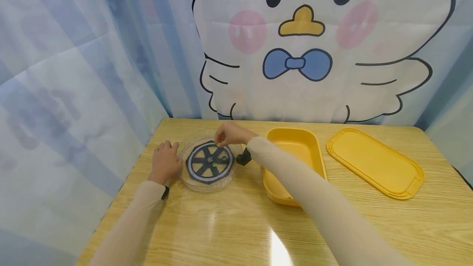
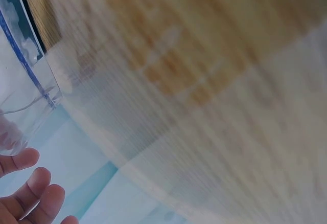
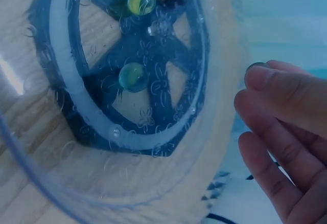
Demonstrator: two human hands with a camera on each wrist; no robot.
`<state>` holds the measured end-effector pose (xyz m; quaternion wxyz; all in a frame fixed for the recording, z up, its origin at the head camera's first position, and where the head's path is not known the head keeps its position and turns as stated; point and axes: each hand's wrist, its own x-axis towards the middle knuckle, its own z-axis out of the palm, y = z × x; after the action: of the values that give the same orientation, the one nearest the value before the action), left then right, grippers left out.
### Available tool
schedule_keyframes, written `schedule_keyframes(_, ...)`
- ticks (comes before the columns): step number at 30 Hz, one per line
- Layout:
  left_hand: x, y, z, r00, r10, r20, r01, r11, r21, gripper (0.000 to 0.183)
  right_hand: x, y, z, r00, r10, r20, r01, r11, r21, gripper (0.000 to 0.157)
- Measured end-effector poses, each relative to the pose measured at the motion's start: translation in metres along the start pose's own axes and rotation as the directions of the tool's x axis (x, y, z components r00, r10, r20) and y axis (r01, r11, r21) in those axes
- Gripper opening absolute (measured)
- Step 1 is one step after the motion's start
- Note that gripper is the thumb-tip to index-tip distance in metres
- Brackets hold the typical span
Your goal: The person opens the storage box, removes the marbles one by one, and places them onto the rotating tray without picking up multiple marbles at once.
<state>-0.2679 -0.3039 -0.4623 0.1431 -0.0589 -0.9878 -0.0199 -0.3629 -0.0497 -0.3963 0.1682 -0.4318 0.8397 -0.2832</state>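
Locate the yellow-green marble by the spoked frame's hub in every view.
Head: slightly left of centre, below mid-height; marble just below and right of the hub.
Left wrist: not in it.
Right wrist: near the top, slightly left of centre; marble above-left of the hub.
Shared landmark, head and right wrist: dark spoked frame.

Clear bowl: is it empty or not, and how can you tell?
Not empty: in the right wrist view, a green marble and a yellow-green marble lie inside the bowl.
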Motion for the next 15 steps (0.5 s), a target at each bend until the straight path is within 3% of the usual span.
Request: schedule_keyframes(15, 0.002, -0.003, 0.004, 0.999, 0.018, -0.045, -0.017, 1.000, 0.018, 0.032, 0.027, 0.012, 0.025, 0.994, 0.102, 0.045, -0.100, 0.994, -0.045, 0.012)
